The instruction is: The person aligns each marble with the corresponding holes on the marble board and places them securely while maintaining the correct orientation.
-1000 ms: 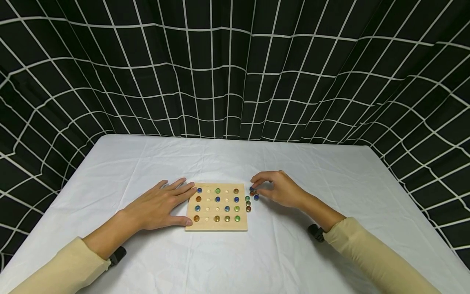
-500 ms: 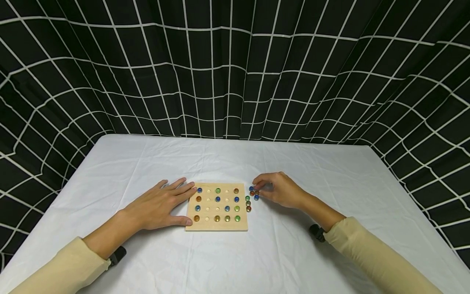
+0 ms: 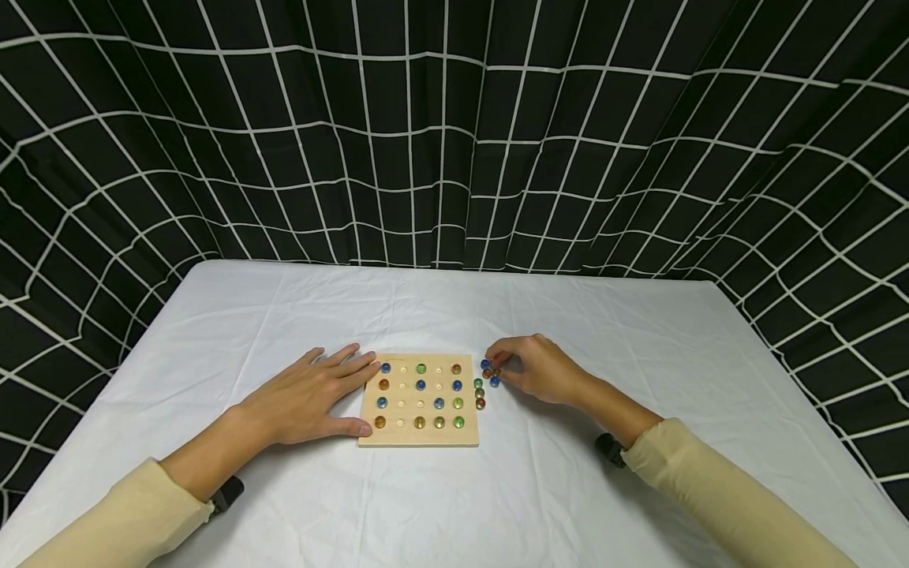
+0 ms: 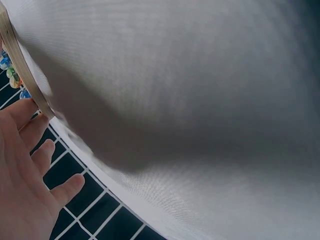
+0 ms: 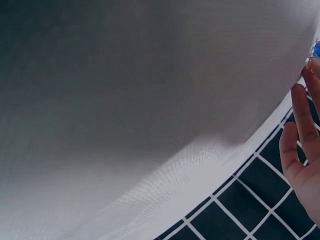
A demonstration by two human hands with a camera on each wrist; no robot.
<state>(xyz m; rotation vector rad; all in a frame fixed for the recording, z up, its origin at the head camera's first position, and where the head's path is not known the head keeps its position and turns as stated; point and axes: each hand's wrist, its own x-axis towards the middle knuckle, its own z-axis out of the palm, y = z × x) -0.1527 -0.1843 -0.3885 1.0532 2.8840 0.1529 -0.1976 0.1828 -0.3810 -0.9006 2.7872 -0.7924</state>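
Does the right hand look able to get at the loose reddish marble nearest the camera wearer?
Probably yes. The right hand is already by the far end of the loose marbles, nothing visible covers the reddish marble, and the left hand is across the board, out of the way.

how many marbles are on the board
13 marbles on the wooden board: left column 4, second 0, third 3, fourth 2, right 4. None appears hidden by the left hand.

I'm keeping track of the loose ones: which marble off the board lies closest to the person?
The red marble, by the board's right edge; the other loose marbles in view all lie farther from the person.
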